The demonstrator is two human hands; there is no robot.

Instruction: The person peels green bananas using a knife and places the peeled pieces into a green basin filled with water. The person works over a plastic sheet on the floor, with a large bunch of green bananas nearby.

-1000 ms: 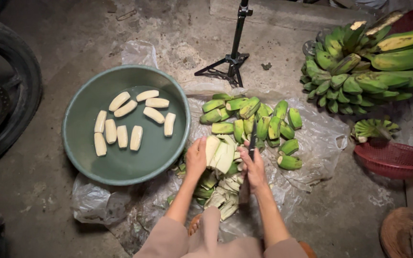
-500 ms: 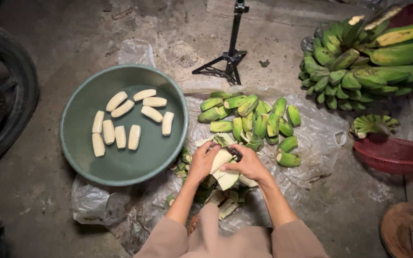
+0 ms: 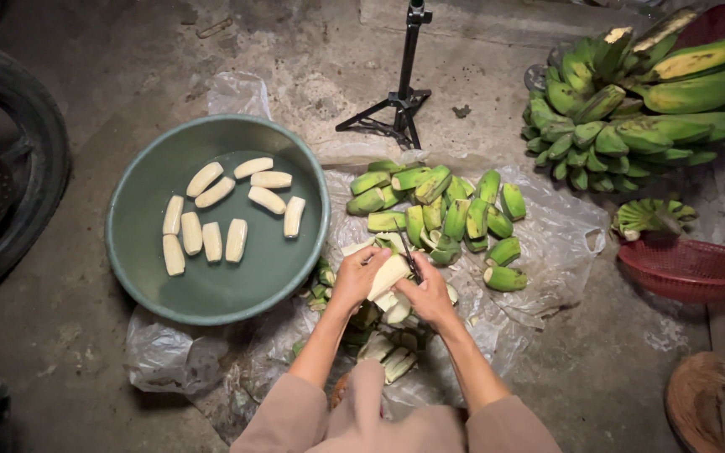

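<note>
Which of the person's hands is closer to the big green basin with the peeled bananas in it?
Left. The left hand is just off the green basin rim, holding a pale banana. The right hand is farther away, beyond that banana.

dim, warm light is falling from above onto the middle of the scene, brightening the green basin (image 3: 140, 252) and the clear plastic sheet (image 3: 547, 243), which is giving off faint glare. the corners are fading into shadow, deepest around the tyre (image 3: 10, 168) at far left. the edges are bending slightly from wide-angle distortion; focus is holding reasonably sharp throughout.
</note>
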